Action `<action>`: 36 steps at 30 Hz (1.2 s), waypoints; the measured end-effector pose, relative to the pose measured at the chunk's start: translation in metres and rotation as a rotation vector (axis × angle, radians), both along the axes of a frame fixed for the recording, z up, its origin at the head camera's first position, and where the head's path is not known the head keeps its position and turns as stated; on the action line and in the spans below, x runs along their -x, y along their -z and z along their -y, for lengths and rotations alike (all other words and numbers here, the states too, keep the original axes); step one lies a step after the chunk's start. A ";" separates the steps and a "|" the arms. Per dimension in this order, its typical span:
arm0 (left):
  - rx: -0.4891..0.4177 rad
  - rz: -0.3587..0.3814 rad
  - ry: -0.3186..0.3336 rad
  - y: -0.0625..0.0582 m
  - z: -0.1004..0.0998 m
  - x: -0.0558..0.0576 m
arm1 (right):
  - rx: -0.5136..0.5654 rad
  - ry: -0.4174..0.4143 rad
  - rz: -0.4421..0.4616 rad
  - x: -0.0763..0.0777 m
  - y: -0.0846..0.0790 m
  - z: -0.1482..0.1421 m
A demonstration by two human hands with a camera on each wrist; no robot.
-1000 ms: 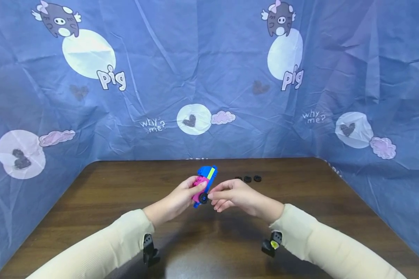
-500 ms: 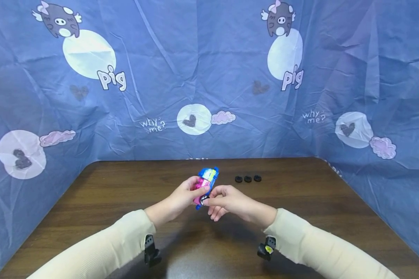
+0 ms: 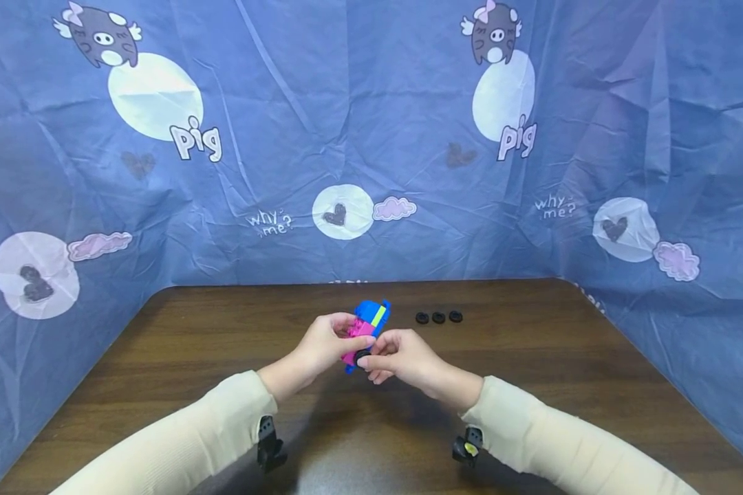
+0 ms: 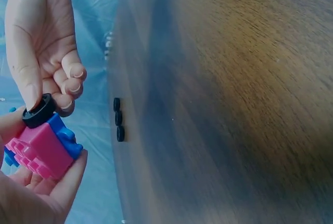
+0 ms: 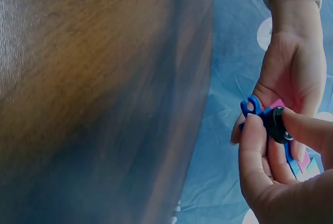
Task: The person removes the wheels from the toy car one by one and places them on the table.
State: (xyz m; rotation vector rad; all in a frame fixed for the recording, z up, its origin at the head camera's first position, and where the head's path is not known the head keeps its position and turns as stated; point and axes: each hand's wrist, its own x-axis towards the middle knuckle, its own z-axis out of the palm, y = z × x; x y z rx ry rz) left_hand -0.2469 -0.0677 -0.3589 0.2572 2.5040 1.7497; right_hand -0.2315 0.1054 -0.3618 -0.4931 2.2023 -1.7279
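Note:
My left hand (image 3: 312, 352) grips a small toy car (image 3: 365, 328) of pink and blue bricks with a yellow-green stripe, holding it above the table, tilted. A black wheel (image 4: 39, 113) sits at the car's side. My right hand (image 3: 411, 361) has its thumb on this wheel, also visible in the right wrist view as a black wheel (image 5: 277, 125) between thumb and fingers. The right index fingertip lies beside a blue part (image 5: 251, 105) with rounded clips. Both hands partly cover the car, so its far side is hidden.
Three more black wheels (image 3: 439, 317) lie in a row on the brown wooden table (image 3: 223, 323), beyond my right hand. A blue printed cloth (image 3: 408, 158) hangs behind the table and along its sides. Each sleeve carries a black wrist device (image 3: 269, 443).
My right hand has moved slightly left and down, its thumb coming onto the wheel at the car's side. The left hand and the car have shifted only a little.

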 end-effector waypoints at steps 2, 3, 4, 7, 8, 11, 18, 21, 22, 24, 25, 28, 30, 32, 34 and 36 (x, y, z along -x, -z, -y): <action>0.008 0.006 -0.023 0.000 -0.001 0.001 | 0.011 0.022 0.007 -0.001 0.000 0.001; 0.011 0.007 -0.029 -0.001 -0.002 0.001 | 0.018 0.029 0.010 -0.002 0.000 0.001; 0.018 0.001 -0.031 -0.001 -0.002 0.001 | 0.027 0.037 0.017 -0.002 -0.001 0.002; 0.021 -0.006 -0.036 -0.002 -0.004 0.002 | 0.051 0.048 0.033 -0.003 -0.001 0.002; 0.021 -0.007 -0.031 -0.002 -0.005 0.002 | 0.058 0.050 0.034 -0.003 -0.001 0.002; 0.024 -0.001 -0.016 -0.002 -0.006 0.001 | 0.060 0.062 0.027 -0.003 0.000 0.002; 0.050 -0.015 0.019 -0.002 -0.007 0.001 | 0.030 0.093 -0.024 -0.005 0.003 0.003; 0.042 -0.017 0.010 0.000 -0.009 0.001 | 0.035 0.106 -0.029 -0.005 0.002 0.003; 0.041 -0.018 0.003 0.000 -0.009 0.002 | 0.035 0.110 -0.029 -0.005 0.002 0.003; 0.041 -0.022 -0.011 0.001 -0.011 0.002 | 0.037 0.118 -0.024 -0.005 0.001 0.004; 0.044 -0.024 -0.017 0.002 -0.011 0.002 | 0.036 0.122 -0.020 -0.005 0.001 0.004; 0.050 -0.031 -0.037 0.003 -0.013 0.002 | 0.029 0.135 -0.013 -0.005 0.002 0.005; 0.054 -0.035 -0.043 0.003 -0.014 0.002 | 0.021 0.145 -0.013 -0.006 0.002 0.005; 0.054 -0.037 -0.050 0.003 -0.015 0.002 | 0.012 0.156 -0.017 -0.006 0.002 0.005; 0.054 -0.038 -0.053 0.004 -0.016 0.002 | 0.000 0.166 -0.020 -0.006 0.002 0.005; 0.057 -0.039 -0.056 0.004 -0.016 0.002 | -0.008 0.171 -0.023 -0.006 0.002 0.005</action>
